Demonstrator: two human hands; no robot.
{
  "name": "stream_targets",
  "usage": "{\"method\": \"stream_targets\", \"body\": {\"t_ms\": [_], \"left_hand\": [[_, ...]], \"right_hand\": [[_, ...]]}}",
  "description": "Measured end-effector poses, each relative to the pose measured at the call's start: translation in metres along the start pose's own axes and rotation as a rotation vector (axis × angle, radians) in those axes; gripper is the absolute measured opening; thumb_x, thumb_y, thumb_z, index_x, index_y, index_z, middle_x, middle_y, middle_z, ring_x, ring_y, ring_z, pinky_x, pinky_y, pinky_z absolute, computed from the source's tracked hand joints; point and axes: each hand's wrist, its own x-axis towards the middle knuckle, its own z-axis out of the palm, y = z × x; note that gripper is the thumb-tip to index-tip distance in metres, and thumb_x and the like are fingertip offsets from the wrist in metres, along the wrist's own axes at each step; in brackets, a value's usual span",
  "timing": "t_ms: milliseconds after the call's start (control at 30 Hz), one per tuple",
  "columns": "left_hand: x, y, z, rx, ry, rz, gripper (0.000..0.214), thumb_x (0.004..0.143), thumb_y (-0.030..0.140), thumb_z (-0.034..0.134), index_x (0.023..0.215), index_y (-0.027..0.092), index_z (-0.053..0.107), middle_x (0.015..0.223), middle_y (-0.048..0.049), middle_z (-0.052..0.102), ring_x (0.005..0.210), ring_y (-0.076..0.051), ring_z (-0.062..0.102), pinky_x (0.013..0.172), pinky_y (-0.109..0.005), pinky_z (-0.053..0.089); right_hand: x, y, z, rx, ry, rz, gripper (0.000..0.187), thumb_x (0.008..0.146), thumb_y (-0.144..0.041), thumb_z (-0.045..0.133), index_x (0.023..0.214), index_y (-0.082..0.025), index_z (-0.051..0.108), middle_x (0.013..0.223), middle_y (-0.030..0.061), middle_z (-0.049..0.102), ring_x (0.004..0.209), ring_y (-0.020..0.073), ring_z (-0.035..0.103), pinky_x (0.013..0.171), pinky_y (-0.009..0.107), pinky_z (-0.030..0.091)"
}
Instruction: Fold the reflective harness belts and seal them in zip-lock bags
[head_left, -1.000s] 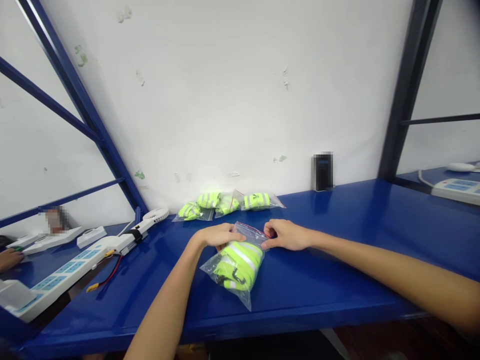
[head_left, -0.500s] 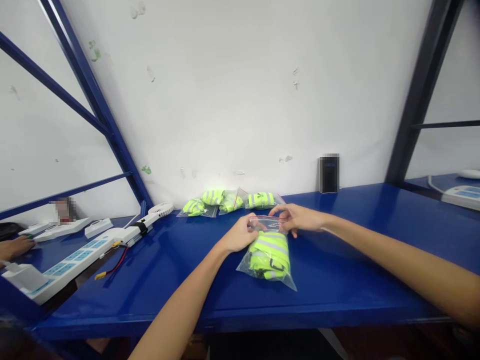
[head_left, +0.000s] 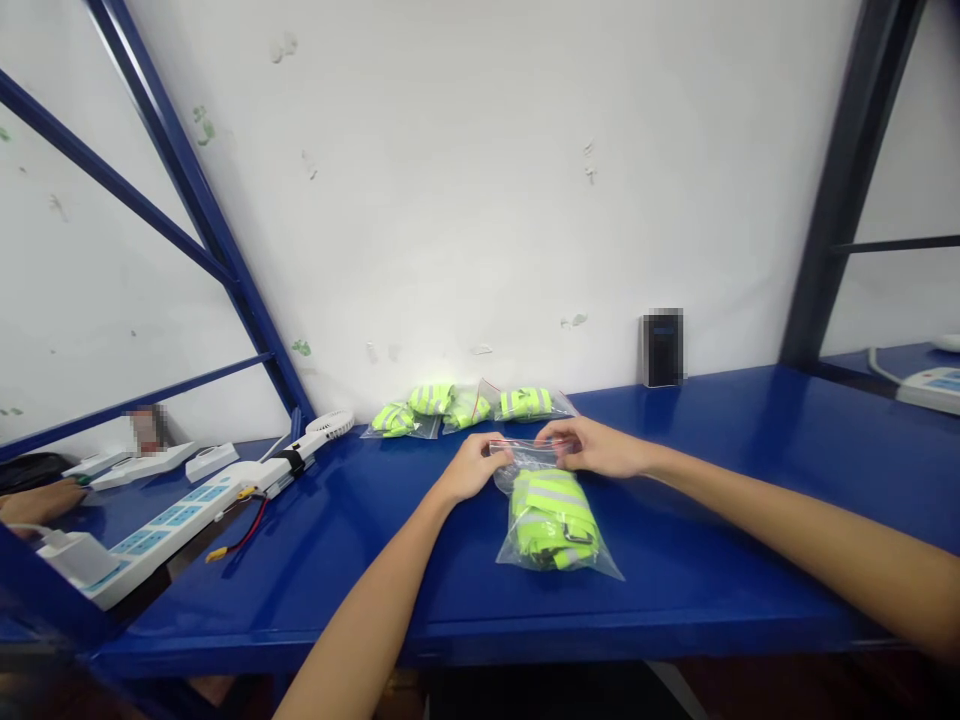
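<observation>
A clear zip bag (head_left: 553, 520) with a folded neon-yellow reflective vest inside lies on the blue table (head_left: 712, 500). My left hand (head_left: 472, 465) pinches the left end of the bag's top edge. My right hand (head_left: 592, 447) pinches the right end of the same edge. Both hands are closed on the seal strip, which runs between them on the far side of the bag.
Several more bagged vests (head_left: 465, 405) lie against the white wall. A white power strip (head_left: 172, 525) with a red wire, a small white fan (head_left: 319, 432) and another person's hand (head_left: 34, 500) are at the left. A dark box (head_left: 663, 348) stands by the wall.
The bag has turned from lying slantwise to pointing straight at me and sits further right in the picture. Both hands stayed on its top edge; the camera also turned left.
</observation>
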Motion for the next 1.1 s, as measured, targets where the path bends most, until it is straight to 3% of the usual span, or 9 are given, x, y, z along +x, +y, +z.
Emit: {"method": "stream_targets", "body": {"t_ms": [167,267,400,567,767,900,1000,1100], "left_hand": [[0.0,-0.005,-0.008,0.154,-0.1,0.026,0.028,0.078,0.039,0.065,0.083,0.012,0.068,0.073,-0.0027,0.062,0.065,-0.013,0.052,0.06,-0.022,0.04],[-0.002,-0.006,-0.008,0.201,-0.083,0.022,0.03,0.077,0.041,0.066,0.085,0.013,0.069,0.074,-0.0034,0.064,0.066,-0.013,0.053,0.06,-0.023,0.04],[0.0,-0.005,-0.005,0.083,-0.004,0.01,0.034,0.077,0.043,0.065,0.091,0.012,0.067,0.078,-0.004,0.065,0.067,-0.014,0.055,0.062,-0.024,0.041],[0.001,0.001,0.0,0.022,0.065,0.039,0.033,0.082,0.044,0.061,0.081,0.012,0.066,0.072,-0.0029,0.062,0.065,-0.012,0.053,0.062,-0.023,0.04],[-0.001,0.006,0.007,0.038,-0.01,0.065,0.036,0.081,0.046,0.061,0.088,0.012,0.069,0.078,-0.0044,0.066,0.067,-0.013,0.055,0.062,-0.023,0.042],[0.0,0.003,0.005,0.054,0.083,0.066,0.034,0.079,0.044,0.064,0.09,0.012,0.068,0.082,-0.0053,0.067,0.07,-0.014,0.058,0.066,-0.024,0.044],[0.001,0.001,0.002,0.069,0.124,0.098,0.031,0.081,0.043,0.062,0.086,0.013,0.067,0.081,-0.0053,0.067,0.071,-0.015,0.058,0.067,-0.024,0.045],[0.002,0.001,0.002,0.114,0.112,0.105,0.031,0.083,0.043,0.059,0.086,0.013,0.067,0.081,-0.0053,0.067,0.071,-0.015,0.058,0.067,-0.024,0.044]], "right_hand": [[-0.001,-0.002,-0.013,-0.15,-0.11,-0.057,0.037,0.074,-0.019,0.062,0.111,-0.016,0.062,0.101,0.0061,0.064,0.091,0.0211,0.059,0.081,0.034,0.047],[-0.003,-0.002,-0.015,-0.188,-0.106,-0.047,0.038,0.076,-0.022,0.061,0.113,-0.015,0.062,0.104,0.0072,0.065,0.093,0.0221,0.059,0.082,0.034,0.046],[-0.005,-0.002,-0.01,-0.129,-0.09,-0.018,0.038,0.079,-0.025,0.059,0.116,-0.016,0.062,0.104,0.0073,0.066,0.089,0.0208,0.06,0.077,0.031,0.046],[0.001,-0.001,0.0,-0.123,0.037,0.006,0.036,0.087,-0.045,0.052,0.101,-0.016,0.069,0.088,0.005,0.067,0.078,0.019,0.058,0.069,0.03,0.044],[0.01,0.004,0.008,-0.272,0.157,-0.109,0.024,0.082,-0.035,0.059,0.091,-0.015,0.07,0.089,0.006,0.071,0.08,0.0198,0.061,0.073,0.03,0.044],[0.009,0.004,0.006,-0.316,0.204,-0.069,0.02,0.079,-0.034,0.063,0.083,-0.016,0.072,0.084,0.0054,0.072,0.074,0.0195,0.062,0.068,0.03,0.044],[0.007,0.002,0.003,-0.303,0.186,-0.025,0.021,0.076,-0.035,0.066,0.084,-0.016,0.072,0.082,0.0041,0.072,0.073,0.0194,0.062,0.067,0.03,0.044],[0.006,-0.004,0.001,-0.307,0.168,-0.029,0.031,0.076,-0.037,0.067,0.098,-0.016,0.071,0.089,0.0049,0.071,0.079,0.02,0.063,0.07,0.029,0.045]]}}
